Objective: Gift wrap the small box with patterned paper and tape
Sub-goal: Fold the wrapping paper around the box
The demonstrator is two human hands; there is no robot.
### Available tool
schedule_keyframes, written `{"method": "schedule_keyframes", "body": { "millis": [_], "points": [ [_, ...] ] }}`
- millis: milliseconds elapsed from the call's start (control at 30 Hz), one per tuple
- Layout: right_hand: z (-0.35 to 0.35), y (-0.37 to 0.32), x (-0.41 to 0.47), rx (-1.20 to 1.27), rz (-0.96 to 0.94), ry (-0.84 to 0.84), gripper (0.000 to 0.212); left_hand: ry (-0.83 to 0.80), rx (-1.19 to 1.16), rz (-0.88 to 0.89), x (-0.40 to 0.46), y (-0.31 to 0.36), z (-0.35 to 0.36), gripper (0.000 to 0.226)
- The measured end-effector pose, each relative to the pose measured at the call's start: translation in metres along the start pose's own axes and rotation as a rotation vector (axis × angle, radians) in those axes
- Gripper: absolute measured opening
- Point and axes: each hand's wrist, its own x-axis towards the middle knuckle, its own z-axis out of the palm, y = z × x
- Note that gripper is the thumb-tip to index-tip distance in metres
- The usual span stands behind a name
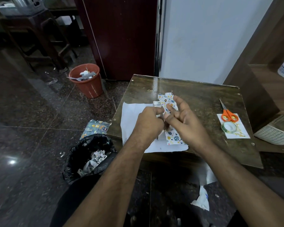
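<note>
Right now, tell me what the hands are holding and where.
The left hand grips the small box near its middle; the right hand presses the patterned paper against it with straight fingers.

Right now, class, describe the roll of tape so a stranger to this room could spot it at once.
Start at the dark wooden table and go to its right edge, where a white card with gold lettering lies. The tape roll sits on that card, just below the orange-handled scissors. It is the only round, clear ring there, with a greenish rim.
</note>
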Motion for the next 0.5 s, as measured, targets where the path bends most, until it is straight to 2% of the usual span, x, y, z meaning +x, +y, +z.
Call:
{"method": "schedule_keyframes", "body": {
  "millis": [100, 200, 267, 333, 433, 500],
  "points": [
    [0.001, 0.003, -0.001, -0.112, -0.026, 0.007, 0.066, 0.04, -0.097, -0.04, -0.001, 0.002, -0.008, 0.051],
    [-0.003, 0.007, -0.002, -0.198, -0.064, -0.001, 0.061, 0.077, -0.236, -0.127, 0.001, 0.005, -0.015, 0.032],
    [-0.006, 0.007, -0.002, -0.288, -0.129, 0.001, 0.06, 0.129, -0.203, -0.164, 0.004, 0.004, -0.019, 0.023],
    [-0.007, 0.007, -0.003, -0.387, -0.2, 0.007, 0.063, 0.187, 0.017, -0.133, 0.003, 0.001, -0.023, 0.02],
    [-0.003, 0.007, -0.001, -0.488, -0.243, 0.046, 0.072, 0.275, 0.599, -0.06, -0.001, -0.003, -0.031, 0.04],
    [0.0, 0.006, 0.001, -0.497, -0.229, 0.066, 0.073, 0.323, 0.769, -0.144, -0.004, -0.006, -0.036, 0.057]
  ]
}}
